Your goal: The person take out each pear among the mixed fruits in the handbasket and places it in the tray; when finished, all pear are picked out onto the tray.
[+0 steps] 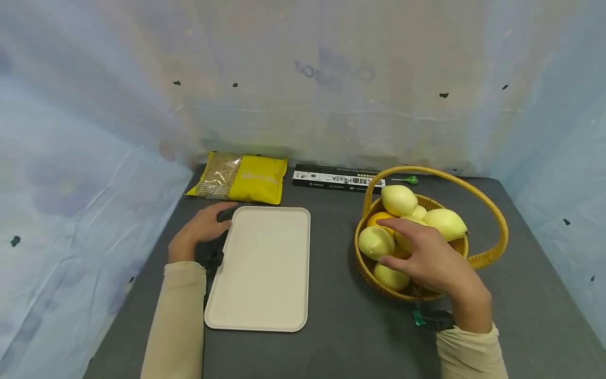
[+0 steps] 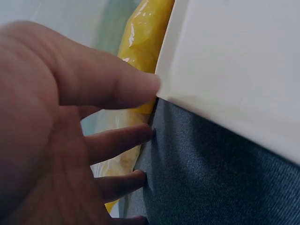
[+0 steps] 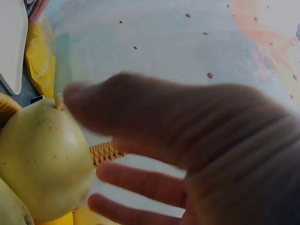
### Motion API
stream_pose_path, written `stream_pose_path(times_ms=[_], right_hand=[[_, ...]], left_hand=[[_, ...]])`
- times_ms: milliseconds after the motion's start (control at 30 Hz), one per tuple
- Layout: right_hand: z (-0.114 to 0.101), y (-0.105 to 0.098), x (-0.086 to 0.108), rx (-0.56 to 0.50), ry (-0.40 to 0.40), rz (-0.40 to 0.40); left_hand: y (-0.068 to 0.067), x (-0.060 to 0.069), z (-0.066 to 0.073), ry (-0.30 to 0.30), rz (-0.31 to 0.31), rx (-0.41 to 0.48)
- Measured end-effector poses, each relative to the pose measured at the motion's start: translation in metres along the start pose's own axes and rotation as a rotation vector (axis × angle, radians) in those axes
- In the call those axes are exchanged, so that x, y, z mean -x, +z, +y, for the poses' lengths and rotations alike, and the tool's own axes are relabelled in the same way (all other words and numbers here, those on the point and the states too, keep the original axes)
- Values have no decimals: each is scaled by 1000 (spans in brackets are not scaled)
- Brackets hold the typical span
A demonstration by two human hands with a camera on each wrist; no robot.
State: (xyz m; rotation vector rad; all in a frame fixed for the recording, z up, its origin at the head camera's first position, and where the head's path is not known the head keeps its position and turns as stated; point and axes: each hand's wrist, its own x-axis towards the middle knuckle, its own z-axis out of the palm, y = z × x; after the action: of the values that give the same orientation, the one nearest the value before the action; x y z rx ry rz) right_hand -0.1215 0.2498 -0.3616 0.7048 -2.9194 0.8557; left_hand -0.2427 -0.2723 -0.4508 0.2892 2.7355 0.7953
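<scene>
My left hand [image 1: 201,230] is beside the upper left corner of a cream rectangular tray [image 1: 260,268], fingers spread and holding nothing. In the left wrist view the thumb [image 2: 112,84] reaches to the tray's corner; whether it touches cannot be told. Over the front right of a wicker basket [image 1: 362,263] hovers my right hand [image 1: 433,258], thumb and fingers apart. Inside the basket lie several yellow-green pears [image 1: 376,242] and an orange fruit [image 1: 379,218], partly hidden by the hand. A pear [image 3: 47,159] stands close to the fingertips in the right wrist view.
A yellow and clear food packet [image 1: 258,179] lies behind the tray. Right of it is a long black pasta box [image 1: 331,178], its end behind the basket's raised handle [image 1: 492,210]. A small green item [image 1: 411,180] lies at the back. Patterned sheeting [image 1: 307,79] encloses the dark table [image 1: 331,305].
</scene>
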Motion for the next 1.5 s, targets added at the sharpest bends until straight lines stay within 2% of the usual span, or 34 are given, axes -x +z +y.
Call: stream_pose_path(times_ms=[100,300,533,767,1200,1500], right_hand=[[-2,5,-5,21,7,-17],[-2,14,-12,47,-1,-20],[-3,18,-20,133,-16,-60],[-3,19,-24,166,-15,-80],[-2,19,-26,168,-60,-80],[0,16,-27,138,-47,-95]], left_hand=[[0,1,2,18,-20,-24],[1,-1,0,9,-45,-57],[2,-2,0,-4,-59,-58],[1,1,-1,-5,-86,-29],[-2,2,-4,5,-94,-5],[0,0,-6,-6,-96,4]])
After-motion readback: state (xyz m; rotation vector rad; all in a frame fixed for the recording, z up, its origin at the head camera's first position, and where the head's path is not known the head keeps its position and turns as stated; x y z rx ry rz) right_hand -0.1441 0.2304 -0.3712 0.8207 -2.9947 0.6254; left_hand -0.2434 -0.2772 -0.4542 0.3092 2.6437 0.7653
